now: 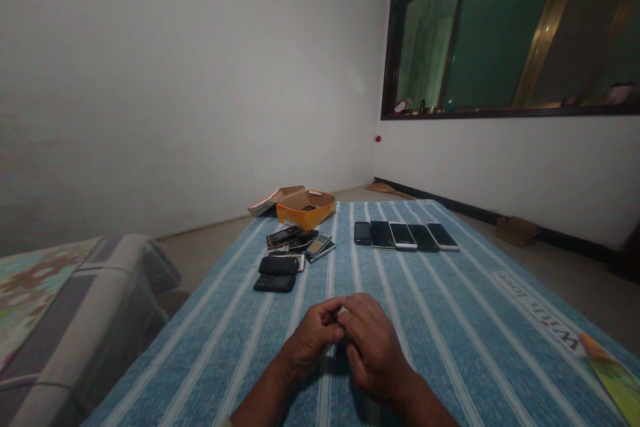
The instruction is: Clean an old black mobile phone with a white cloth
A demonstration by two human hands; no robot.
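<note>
My left hand (316,338) and my right hand (375,341) meet over the near middle of the cloth, fingers curled and touching. A small pale spot shows between the fingertips; whether it is a held object I cannot make out. Beyond them to the left lies a loose heap of mobile phones, among them a black keypad phone (275,283), a dark phone (278,265) and a gold-and-silver keypad phone (320,246). Further right, several phones lie side by side in a row, from a small black phone (363,233) to a white-edged phone (443,236).
Behind the heap stands an open orange box (306,217) with something dark inside, its lid (275,201) beside it. Blue striped cloth (445,320) covers the surface. A colourful printed item (613,380) lies at the right edge. A draped seat or bed (75,307) is at left.
</note>
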